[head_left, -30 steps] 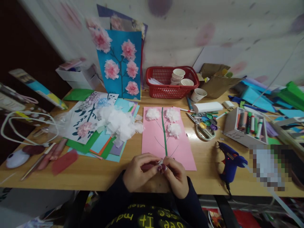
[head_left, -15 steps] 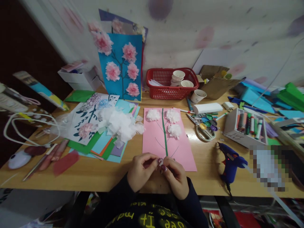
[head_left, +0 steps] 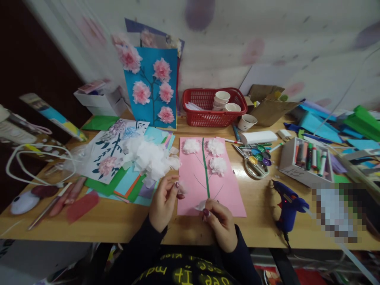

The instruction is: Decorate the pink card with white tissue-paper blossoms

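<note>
Three white tissue flowers [head_left: 217,166] sit on a pink sheet [head_left: 190,174] that has a green stem and thin drawn branches. Over its lower edge, my right hand [head_left: 222,223] pinches a small white tissue piece [head_left: 201,206]. My left hand [head_left: 164,202] is at the sheet's left edge, thumb and fingers curled around a blurred, pale scrap whose shape is unclear. Just beyond my left hand lies a heap of white tissue pieces [head_left: 152,158] on coloured papers.
A blue glue gun [head_left: 286,202] stands at the right. Behind are scissors [head_left: 255,169], a marker box [head_left: 303,170] and a red basket [head_left: 204,118] with paper cups. A blue flower picture [head_left: 147,75] stands at the back left.
My hands have moved apart. My left hand has shifted left and up, and the white tissue piece now shows at my right fingertips.
</note>
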`<state>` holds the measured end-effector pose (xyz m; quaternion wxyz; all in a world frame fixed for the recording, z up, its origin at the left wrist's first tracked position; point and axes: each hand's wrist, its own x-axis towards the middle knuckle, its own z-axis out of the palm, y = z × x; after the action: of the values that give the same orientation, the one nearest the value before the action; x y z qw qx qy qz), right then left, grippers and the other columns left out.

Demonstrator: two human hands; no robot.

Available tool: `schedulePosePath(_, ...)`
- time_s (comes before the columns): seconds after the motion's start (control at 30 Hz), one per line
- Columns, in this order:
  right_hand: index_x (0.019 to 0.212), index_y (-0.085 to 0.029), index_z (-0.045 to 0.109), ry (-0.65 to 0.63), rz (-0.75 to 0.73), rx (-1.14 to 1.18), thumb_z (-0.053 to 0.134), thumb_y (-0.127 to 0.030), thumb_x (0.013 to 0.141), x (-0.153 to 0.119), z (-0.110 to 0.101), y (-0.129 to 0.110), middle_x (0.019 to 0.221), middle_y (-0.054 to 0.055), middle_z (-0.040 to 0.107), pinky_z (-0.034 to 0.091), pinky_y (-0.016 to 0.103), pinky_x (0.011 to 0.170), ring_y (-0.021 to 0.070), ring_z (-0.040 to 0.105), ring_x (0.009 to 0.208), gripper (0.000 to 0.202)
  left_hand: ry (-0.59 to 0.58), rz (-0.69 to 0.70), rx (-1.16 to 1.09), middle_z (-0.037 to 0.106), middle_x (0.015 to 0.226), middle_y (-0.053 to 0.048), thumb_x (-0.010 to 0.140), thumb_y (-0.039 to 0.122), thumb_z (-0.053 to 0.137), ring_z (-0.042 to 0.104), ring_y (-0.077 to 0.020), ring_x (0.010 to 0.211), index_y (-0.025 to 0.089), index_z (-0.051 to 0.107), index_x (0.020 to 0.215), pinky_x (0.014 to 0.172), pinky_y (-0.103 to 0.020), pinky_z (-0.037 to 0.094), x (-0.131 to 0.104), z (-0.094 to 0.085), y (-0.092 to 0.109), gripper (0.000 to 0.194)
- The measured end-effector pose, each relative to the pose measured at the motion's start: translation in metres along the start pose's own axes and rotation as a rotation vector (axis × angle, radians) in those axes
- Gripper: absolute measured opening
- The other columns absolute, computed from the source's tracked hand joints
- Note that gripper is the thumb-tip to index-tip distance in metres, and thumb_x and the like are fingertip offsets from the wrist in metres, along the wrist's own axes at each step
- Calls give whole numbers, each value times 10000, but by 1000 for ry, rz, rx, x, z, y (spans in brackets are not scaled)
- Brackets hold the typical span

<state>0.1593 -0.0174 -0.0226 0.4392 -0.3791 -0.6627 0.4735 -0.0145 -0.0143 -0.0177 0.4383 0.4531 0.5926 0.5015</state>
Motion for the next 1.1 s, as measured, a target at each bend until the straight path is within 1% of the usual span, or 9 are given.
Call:
schedulePosePath(0.07, 607, -191, 496, 2, 18, 16, 441, -279, 875, 0, 0, 1, 580, 12, 518, 361, 276, 554, 146, 481, 565, 288, -64, 119, 102, 591, 734, 2, 874, 210, 390, 590, -93, 589, 177, 515, 1028, 620, -229, 498, -1, -3, 2, 201)
schedulePosePath(0.17, 613, -190, 504, 4, 44, 40, 443, -288, 876, 0, 1, 2, 589, 15, 521, 367, 276, 557, 148, 487, 570, 287, -253, 295, 234, 580, 784, -30, 827, 88, 338, 577, -107, 674, 169, 608, 821, 656, -232, 482, -4, -3, 7, 282)
schedulePosePath(0.2, 617, -189, 506, 6, 47, 50, 445, -287, 876, 0, 2, 3, 593, 15, 522, 369, 275, 559, 149, 489, 572, 284, -306, 332, 242, 585, 807, -43, 813, 68, 332, 582, -122, 730, 166, 624, 803, 687, -242, 482, -5, -2, 9, 308)
schedulePosePath(0.3, 631, -188, 517, 14, 42, 83, 453, -288, 875, -2, 2, 5, 606, 13, 525, 381, 275, 573, 154, 500, 590, 271, -376, 380, 219, 623, 888, -65, 796, 56, 360, 588, -155, 871, 170, 653, 921, 786, -269, 479, -10, 3, 12, 338)
schedulePosePath(0.37, 650, -188, 535, 13, 44, 95, 455, -283, 877, -3, 1, 6, 628, 16, 537, 391, 277, 591, 158, 512, 616, 259, -380, 377, 209, 648, 925, -66, 786, 78, 423, 592, -164, 899, 177, 660, 969, 801, -268, 481, -12, 6, 13, 315)
schedulePosePath(0.43, 701, -190, 574, 6, 47, 92, 452, -271, 883, -3, 1, 6, 648, 19, 547, 399, 281, 607, 161, 520, 633, 234, -369, 366, 199, 662, 919, -63, 778, 109, 479, 604, -163, 874, 181, 672, 972, 770, -253, 493, -13, 8, 13, 282)
schedulePosePath(0.57, 807, -199, 631, -6, 22, 69, 434, -270, 895, -1, 0, 5, 657, 24, 562, 415, 292, 618, 165, 525, 625, 227, -352, 378, 205, 671, 844, -54, 797, 142, 492, 618, -147, 792, 189, 696, 934, 727, -243, 501, -11, 8, 14, 250)
schedulePosePath(0.8, 706, -196, 592, 22, 9, 68, 444, -293, 897, 2, 0, 2, 634, 25, 547, 420, 288, 615, 167, 521, 630, 261, -348, 447, 247, 673, 847, -66, 819, 148, 463, 625, -142, 773, 190, 694, 961, 700, -238, 510, -9, 9, 13, 274)
schedulePosePath(1.1, 697, -191, 581, 28, 32, 87, 446, -261, 901, 2, 0, 6, 646, 14, 543, 400, 273, 620, 157, 523, 642, 253, -299, 489, 320, 676, 864, -48, 797, 101, 477, 631, -135, 809, 194, 692, 963, 733, -216, 509, -7, 12, 8, 287)
